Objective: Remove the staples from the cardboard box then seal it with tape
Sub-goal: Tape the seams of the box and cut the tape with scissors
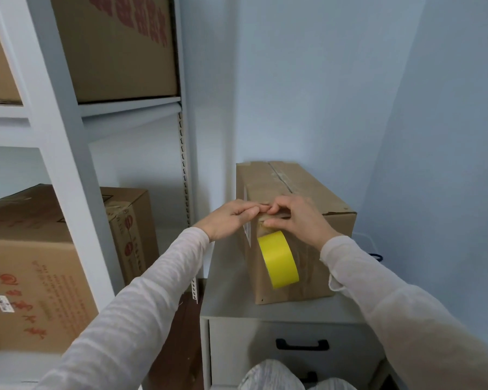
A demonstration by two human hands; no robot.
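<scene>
Here a brown rectangular cardboard box (307, 187) stands lengthwise away from the viewer. Its top flaps are shut, with a seam running down the middle of the lid, and the card is creased and scuffed. A white label shows at the box's near left corner. A roll of bright yellow tape (278, 258) hangs flat against the box's near face, just below its top edge.

Both hands meet at that near top edge. The left hand (231, 218) has its fingers curled in and its fingertips bunched at the edge; what they have hold of cannot be told. The right hand (296, 218) nips the same edge, with its curled fingers on the lid and its thumb pressed to the near face just above the roll. Both arms wear pale knit sleeves.

Under the box is a pale grey cabinet (226, 291), with a black drawer handle (302, 344) on its front. Left of the box stands a white metal shelving rack (62, 164) carrying printed brown cartons (31, 263). Behind and right of the box rise pale blue walls (335, 80). A dark blue cord (376, 256) lies near the box's right side.
</scene>
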